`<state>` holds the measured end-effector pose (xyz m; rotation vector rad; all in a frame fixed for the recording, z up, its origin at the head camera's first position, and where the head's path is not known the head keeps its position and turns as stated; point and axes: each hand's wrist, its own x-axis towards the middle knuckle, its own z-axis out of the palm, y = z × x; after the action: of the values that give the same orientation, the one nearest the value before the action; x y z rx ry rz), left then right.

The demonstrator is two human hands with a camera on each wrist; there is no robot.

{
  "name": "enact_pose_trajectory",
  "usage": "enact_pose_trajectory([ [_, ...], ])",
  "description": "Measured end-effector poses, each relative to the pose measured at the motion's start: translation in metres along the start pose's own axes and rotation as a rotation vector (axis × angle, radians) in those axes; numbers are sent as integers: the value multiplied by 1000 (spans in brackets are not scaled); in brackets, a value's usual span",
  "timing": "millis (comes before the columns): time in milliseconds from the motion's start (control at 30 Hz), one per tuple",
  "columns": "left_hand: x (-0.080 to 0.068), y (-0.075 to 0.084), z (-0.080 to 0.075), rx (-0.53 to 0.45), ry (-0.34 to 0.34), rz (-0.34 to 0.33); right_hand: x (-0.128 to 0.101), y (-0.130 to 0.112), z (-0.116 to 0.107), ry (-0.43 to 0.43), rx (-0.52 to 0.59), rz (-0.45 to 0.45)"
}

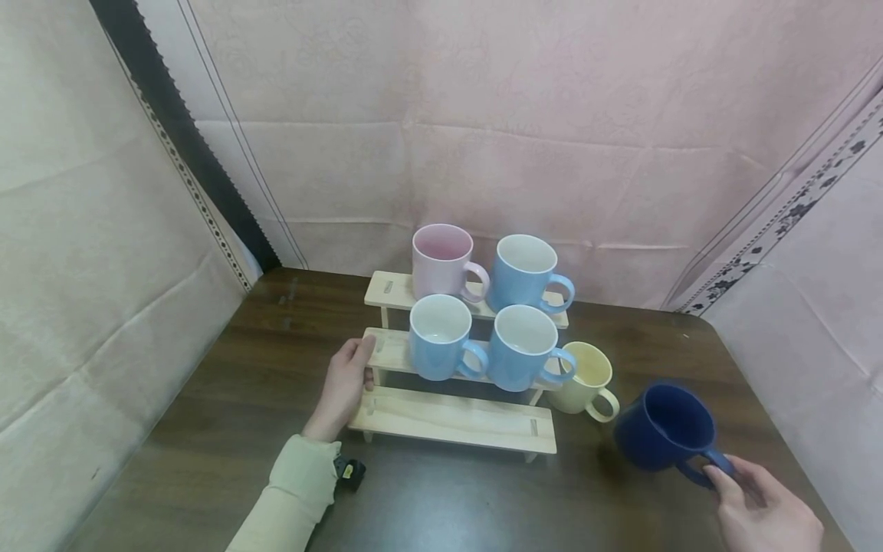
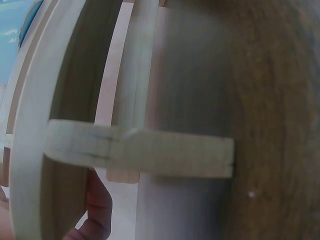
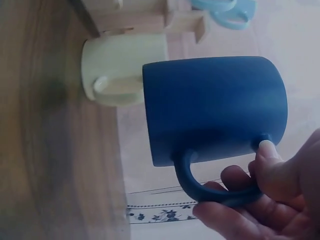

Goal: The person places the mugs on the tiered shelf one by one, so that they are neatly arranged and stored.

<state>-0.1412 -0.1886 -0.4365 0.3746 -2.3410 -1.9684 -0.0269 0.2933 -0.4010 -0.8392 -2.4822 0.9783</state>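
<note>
My left hand [image 1: 347, 377] grips the left end of the middle board of a three-step wooden rack [image 1: 455, 422], thumb on top; in the left wrist view its fingers [image 2: 97, 212] curl beneath the board. By its handle, my right hand [image 1: 769, 506] holds a dark blue mug [image 1: 651, 437], raised above the table in the right wrist view. A pale yellow mug [image 1: 576, 387] stands on the table against the rack's right side. The middle step bears two light blue mugs [image 1: 436, 345], handles to the right. The lowest step carries nothing.
On the top step sit a pink mug [image 1: 434, 268] and another light blue mug [image 1: 517, 276]. The dark brown table [image 1: 207, 429] is bordered by pale cloth hangings [image 1: 552, 138] at the back and both sides. A dark strip [image 1: 200, 146] runs down the left corner.
</note>
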Motion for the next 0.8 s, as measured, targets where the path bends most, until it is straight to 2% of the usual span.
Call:
enact_pose_trajectory([
  [200,1,0,0,-11,1,-6,-16,-8,-5,32,15,-69],
  [267,1,1,-1,-12,3,-6,-24,-11,-3,40,59,-95],
  [433,1,2,-1,-10,5,-3,-43,-22,6,47,254,-159],
  [667,1,-1,1,-10,11,-11,-60,-40,9,35,267,-298],
  [733,1,-2,1,-5,12,-7,-63,-44,10,19,301,-320],
  [800,1,-2,1,-6,12,0,-66,-47,12,25,284,-362],
])
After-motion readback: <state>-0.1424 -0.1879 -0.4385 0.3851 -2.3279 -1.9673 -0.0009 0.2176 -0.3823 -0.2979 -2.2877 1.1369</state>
